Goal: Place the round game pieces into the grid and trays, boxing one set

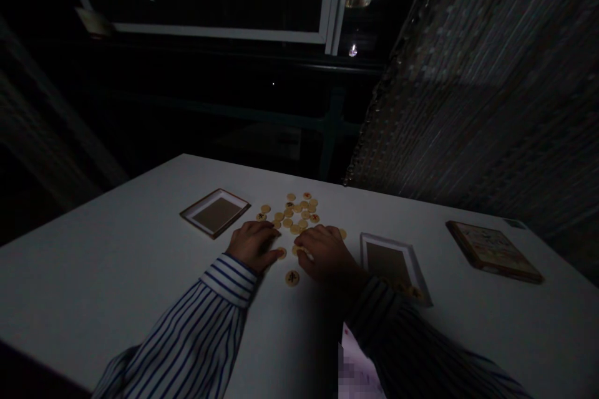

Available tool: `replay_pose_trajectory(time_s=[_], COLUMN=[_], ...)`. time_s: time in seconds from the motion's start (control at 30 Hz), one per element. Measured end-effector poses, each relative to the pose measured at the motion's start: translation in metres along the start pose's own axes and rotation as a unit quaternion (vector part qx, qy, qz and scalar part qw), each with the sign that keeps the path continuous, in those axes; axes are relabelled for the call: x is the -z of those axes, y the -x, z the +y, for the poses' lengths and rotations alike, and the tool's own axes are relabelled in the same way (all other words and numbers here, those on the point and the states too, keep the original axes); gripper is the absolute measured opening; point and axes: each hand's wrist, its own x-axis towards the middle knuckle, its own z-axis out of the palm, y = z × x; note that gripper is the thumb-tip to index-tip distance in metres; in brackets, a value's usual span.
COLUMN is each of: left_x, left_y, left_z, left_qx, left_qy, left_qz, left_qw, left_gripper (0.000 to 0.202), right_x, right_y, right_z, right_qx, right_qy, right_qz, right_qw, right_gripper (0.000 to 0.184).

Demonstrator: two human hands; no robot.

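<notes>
Round wooden Chinese chess pieces [287, 222] lie in a loose cluster on a white table [140, 224]; several show a character, others a plain face. My left hand [254, 246] rests at the cluster's near left side, fingers bent and thumb apart, its thumb against a piece [281, 253]. Facing it, my right hand [325, 251] lies palm down over the near right side, with a piece [296, 250] at its fingertips. What is under both palms is hidden. A single chess piece [292, 278] with a dark character sits closer to me, between the wrists.
A shallow open box tray [191, 212] is on the left. Another tray [412, 246] at the right has a few pieces at its near end, partly behind my right sleeve. Farther right lies a box with a picture lid [496, 249]. Bead curtains [449, 106] hang beyond the table.
</notes>
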Motion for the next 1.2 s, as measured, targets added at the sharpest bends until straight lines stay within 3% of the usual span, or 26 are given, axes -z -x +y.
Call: replay_pose_trajectory(time_s=[0.27,0.53,0.7,0.83,0.97,1.2], left_x=[0.003,0.003,0.004,0.008,0.009,0.012], left_y=[-0.002,-0.003,-0.003,-0.003,-0.003,-0.002], left_z=[-0.001,-0.004,-0.002,0.002,0.006,0.018], left_qx=[0.010,-0.016,-0.028,-0.042,-0.059,-0.075], left_qy=[-0.007,0.018,0.046,0.074,0.093,0.107], left_qz=[-0.009,0.017,0.041,0.056,0.062,0.079], left_qw=[1.000,1.000,0.998,0.995,0.992,0.988], left_gripper=[0.041,0.041,0.035,0.033,0.035,0.035], right_x=[-0.005,-0.010,-0.009,-0.004,-0.001,-0.005], right_y=[-0.003,-0.005,-0.007,-0.011,-0.013,-0.016], right_z=[0.000,0.002,0.002,0.002,0.002,-0.001], right_qx=[0.005,-0.002,-0.008,-0.052,-0.118,-0.210], right_qy=[-0.012,0.012,-0.012,-0.094,-0.245,-0.490], right_qz=[-0.010,-0.039,-0.022,0.011,0.042,0.025], right_qw=[1.000,0.999,1.000,0.994,0.961,0.846], right_gripper=[0.018,0.018,0.016,0.015,0.014,0.017])
